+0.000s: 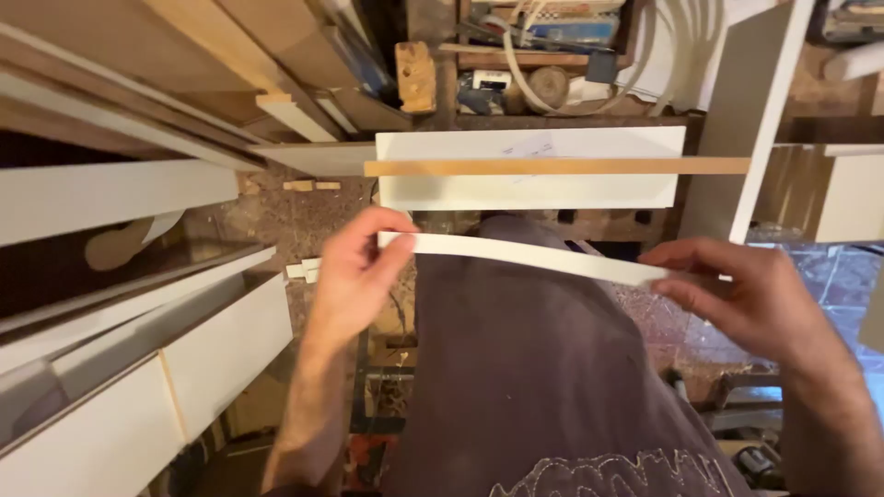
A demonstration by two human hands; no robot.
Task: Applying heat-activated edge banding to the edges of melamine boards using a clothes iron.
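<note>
White strip (525,255) held level above a white panel (531,189), long axis left–right, left hand (354,276) pinching one end, right hand (737,294) pinching the other, both equally near.

Speckled brown floor (276,216), dusty with wood bits. On it: a white board (531,167) lying flat, a thin wooden strip (552,167) across its top, small pale offcuts (309,185) just to its left, more white scraps (308,269) nearer.
</note>
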